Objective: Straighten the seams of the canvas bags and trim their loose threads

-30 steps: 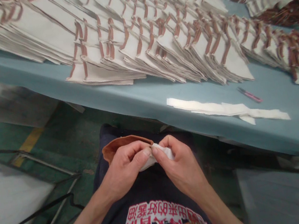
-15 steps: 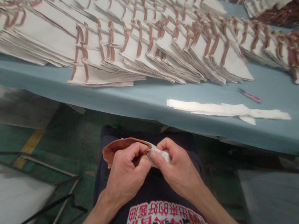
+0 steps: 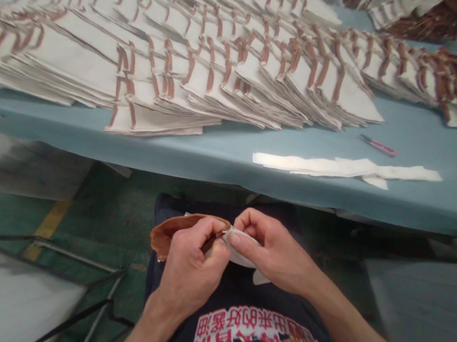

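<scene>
Above my lap, my left hand (image 3: 194,256) pinches a brown fabric piece (image 3: 171,232), whose curved flap sticks out to the left behind the knuckles. My right hand (image 3: 266,247) grips a white strip (image 3: 240,254) between thumb and bent fingers, right where it meets the edge of the brown piece. Both sets of fingertips nearly touch. Part of the white strip hangs below the right hand. How the two materials join is hidden by my fingers.
A blue-covered table (image 3: 226,156) runs across in front of me. Overlapping stacks of white pieces with brown edging (image 3: 195,82) cover its far part. Nearer lie white strips (image 3: 342,165) and small pink-handled snips (image 3: 378,145). A metal-framed board (image 3: 18,308) stands at left.
The white strip now curves and hangs lower beneath my right hand. The brown piece has shifted slightly left. Both hands keep their pinch.
</scene>
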Motion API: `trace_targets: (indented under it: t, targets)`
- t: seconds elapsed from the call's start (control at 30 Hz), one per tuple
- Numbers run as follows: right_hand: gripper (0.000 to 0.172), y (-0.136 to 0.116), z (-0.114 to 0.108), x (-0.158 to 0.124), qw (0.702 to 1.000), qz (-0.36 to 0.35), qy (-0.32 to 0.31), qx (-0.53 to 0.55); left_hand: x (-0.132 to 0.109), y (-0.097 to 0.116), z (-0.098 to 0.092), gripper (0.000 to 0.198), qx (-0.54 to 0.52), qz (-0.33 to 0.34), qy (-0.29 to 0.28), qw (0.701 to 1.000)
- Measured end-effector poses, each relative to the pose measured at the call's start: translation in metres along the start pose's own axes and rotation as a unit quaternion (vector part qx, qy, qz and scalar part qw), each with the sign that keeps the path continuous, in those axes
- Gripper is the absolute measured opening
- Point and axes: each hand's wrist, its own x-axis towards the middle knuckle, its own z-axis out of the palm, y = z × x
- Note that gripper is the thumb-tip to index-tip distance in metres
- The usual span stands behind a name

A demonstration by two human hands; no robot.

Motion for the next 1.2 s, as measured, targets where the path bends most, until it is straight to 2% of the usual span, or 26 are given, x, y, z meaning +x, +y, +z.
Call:
trace_targets:
  t: [0.13, 0.33, 0.47, 0.63, 0.83, 1.03, 1.2]
  targets:
    - [0.025, 0.002, 0.0, 0.001, 1.0, 0.003, -0.014, 0.026, -0.001, 0.0, -0.001, 0.018, 0.018, 0.025, 0.001, 1.0]
    - [0.028, 0.004, -0.001, 0.006, 0.999, -0.017, -0.023, 0.045, -0.001, 0.0, 0.0, 0.019, 0.014, 0.01, -0.028, 0.999]
    - [0.027, 0.006, 0.0, 0.008, 0.999, -0.022, -0.018, 0.036, -0.001, 0.0, 0.001, 0.019, 0.025, 0.019, -0.024, 0.999]
    - [0.026, 0.009, 0.005, 0.009, 0.999, -0.045, 0.009, 0.022, 0.0, -0.001, 0.001, 0.018, 0.024, 0.001, -0.029, 0.999]
    - [0.032, 0.012, 0.01, 0.005, 0.994, -0.047, 0.064, 0.077, 0.007, 0.002, -0.002, 0.02, -0.026, -0.05, -0.033, 0.998]
    - [0.023, 0.012, 0.012, 0.002, 0.996, -0.063, 0.06, 0.038, 0.007, 0.005, -0.008, 0.021, -0.039, -0.061, -0.058, 0.996]
    - [0.019, 0.012, 0.013, 0.002, 0.994, -0.071, 0.075, 0.019, 0.007, 0.001, -0.021, 0.031, -0.091, -0.076, -0.128, 0.985]
